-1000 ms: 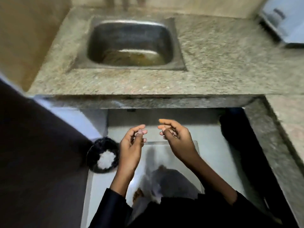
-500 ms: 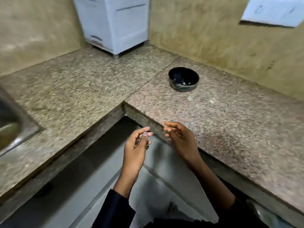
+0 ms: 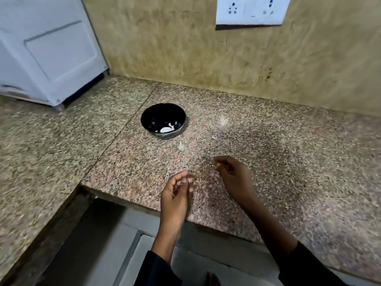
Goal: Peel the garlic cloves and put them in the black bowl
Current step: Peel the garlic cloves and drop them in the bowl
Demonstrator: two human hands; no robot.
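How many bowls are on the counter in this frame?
1. The black bowl stands on the granite counter, ahead of the left hand and near the wall. None seem hidden.

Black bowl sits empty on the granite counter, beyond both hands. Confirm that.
Not empty: the head view shows the black bowl holding white pieces. It does sit on the granite counter, beyond both hands.

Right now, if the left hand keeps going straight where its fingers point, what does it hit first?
Probably the small pale scrap on the counter, then the black bowl beyond. The left hand points up and away over bare counter; its height above the surface is unclear.
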